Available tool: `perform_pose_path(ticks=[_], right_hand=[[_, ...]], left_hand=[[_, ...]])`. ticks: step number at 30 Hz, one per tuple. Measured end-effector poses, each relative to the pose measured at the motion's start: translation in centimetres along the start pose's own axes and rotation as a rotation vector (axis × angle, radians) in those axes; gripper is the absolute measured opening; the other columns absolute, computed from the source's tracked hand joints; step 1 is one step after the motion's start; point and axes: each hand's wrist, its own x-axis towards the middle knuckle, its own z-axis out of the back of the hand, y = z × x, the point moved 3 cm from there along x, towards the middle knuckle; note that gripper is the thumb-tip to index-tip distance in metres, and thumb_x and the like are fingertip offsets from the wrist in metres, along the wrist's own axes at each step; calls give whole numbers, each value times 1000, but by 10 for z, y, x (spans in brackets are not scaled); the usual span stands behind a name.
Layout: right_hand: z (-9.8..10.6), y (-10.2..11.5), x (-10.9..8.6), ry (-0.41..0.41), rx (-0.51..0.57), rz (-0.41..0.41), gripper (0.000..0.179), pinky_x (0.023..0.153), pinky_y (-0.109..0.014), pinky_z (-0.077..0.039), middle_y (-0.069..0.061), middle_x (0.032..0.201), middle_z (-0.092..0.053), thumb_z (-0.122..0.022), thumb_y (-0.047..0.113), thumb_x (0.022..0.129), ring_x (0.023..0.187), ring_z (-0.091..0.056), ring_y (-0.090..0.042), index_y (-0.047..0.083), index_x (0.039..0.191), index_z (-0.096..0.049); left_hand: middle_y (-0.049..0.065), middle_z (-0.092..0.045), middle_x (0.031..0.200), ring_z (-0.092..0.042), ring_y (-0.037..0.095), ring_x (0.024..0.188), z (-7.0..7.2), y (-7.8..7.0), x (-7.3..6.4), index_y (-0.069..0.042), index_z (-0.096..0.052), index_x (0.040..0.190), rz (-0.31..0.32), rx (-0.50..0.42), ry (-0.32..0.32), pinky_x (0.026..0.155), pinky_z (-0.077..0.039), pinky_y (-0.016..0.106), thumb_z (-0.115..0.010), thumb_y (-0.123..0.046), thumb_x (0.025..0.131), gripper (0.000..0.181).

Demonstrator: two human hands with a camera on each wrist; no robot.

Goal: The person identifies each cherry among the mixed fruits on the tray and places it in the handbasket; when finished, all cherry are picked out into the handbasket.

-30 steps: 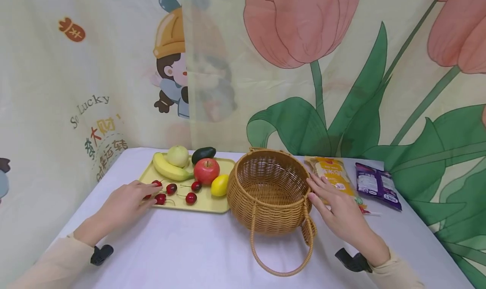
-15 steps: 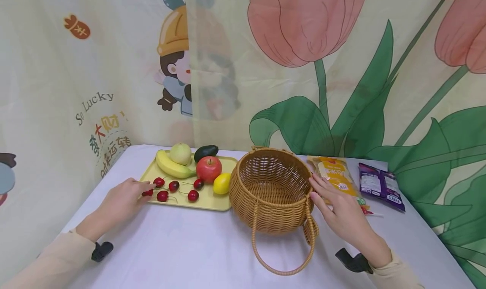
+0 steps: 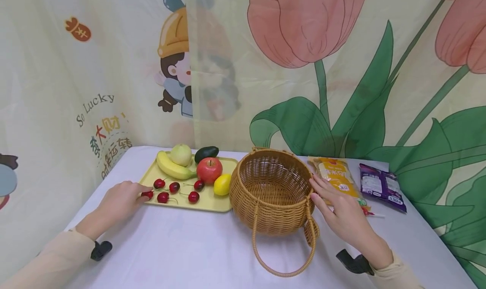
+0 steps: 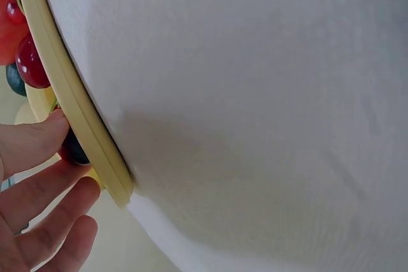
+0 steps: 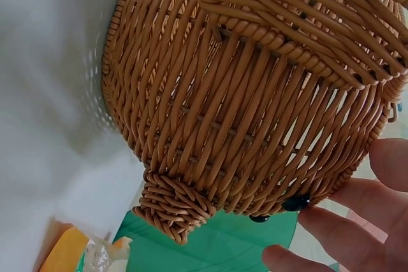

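- The left hand point(image 3: 120, 201) was at the front left corner of the tray point(image 3: 212, 204). Its grip was together, with the thumb and first finger pinching a red cherry point(image 3: 149, 194).
- The pinched cherry was right by the tray's edge. I could not tell if it touched the tray.
- Five more cherries point(image 3: 174, 187), some with thin stems, lay on the front part of the yellow tray.
- Behind them were a yellow banana point(image 3: 172, 166), a round pale green fruit point(image 3: 181, 155), a dark green avocado point(image 3: 206, 154) and a red apple point(image 3: 209, 171).
- A yellow lemon point(image 3: 222, 184) lay near the tray's right end, just beside the basket.
- The brown wicker basket point(image 3: 250, 213) sat on the white surface point(image 3: 197, 247). Its top was open, and its loop handle point(image 3: 284, 274) hung down in front.
- The right hand point(image 3: 345, 215) touched the basket's right rim. Its grip was apart, with the fingers stretched out.
- Behind the right hand lay a yellow snack bag point(image 3: 334, 175).
- Farthest right was a purple snack bag point(image 3: 381, 187).
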Motion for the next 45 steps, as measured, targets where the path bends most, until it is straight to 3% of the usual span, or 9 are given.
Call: perform_pose_path(ticks=[6,16,27,35,40,43,45], right_hand=[[-2,0,0,-3,6,5,46,102,-63,-47,-18,152,-52,-57,27,106,133,-55,-48,5,146,-55],[-2,0,1,7,19,0,46,102,-61,-47,-17,153,-51,-57,27,106,133,-54,-48,6,147,-55],[-1,0,1,10,19,-6,46,101,-61,-48,-17,153,-51,-56,29,107,134,-54,-48,7,148,-54],[-1,-2,0,12,17,-14,47,101,-62,-47,-17,153,-51,-56,29,106,133,-54,-48,6,147,-54],[-2,-2,-1,-2,23,2,45,99,-60,-49,-17,153,-51,-57,26,106,132,-55,-49,5,146,-55],[-2,-2,-1,-5,26,2,45,99,-60,-49,-17,153,-51,-57,26,106,131,-55,-49,5,146,-55],[-2,-2,-1,-3,28,-1,45,99,-59,-49,-17,153,-51,-56,26,106,131,-55,-49,5,146,-55]], left_hand=[[12,-76,88,-53,18,69,3,2,-2,-6,-79,113,6,12,-16,56,-42,31,-79,-11,86,28],[8,-73,84,-49,17,69,10,5,-3,-6,-79,113,-15,14,-18,57,-37,29,-80,-15,86,29],[2,-77,79,-53,12,66,49,-5,12,-8,-82,105,-154,25,-31,55,-35,23,-84,-12,82,23],[1,-80,89,-57,8,66,85,-37,39,-10,-80,114,-247,-1,34,54,-41,22,-83,-13,84,30],[7,-81,105,-71,15,81,104,-72,63,-11,-80,115,-304,-37,73,66,-56,28,-81,-12,87,29],[4,-80,107,-71,18,90,112,-96,79,-13,-80,115,-341,-52,88,76,-58,34,-81,-12,87,28],[2,-79,107,-68,17,88,115,-112,90,-15,-80,116,-379,-57,91,76,-57,35,-80,-13,88,28]])
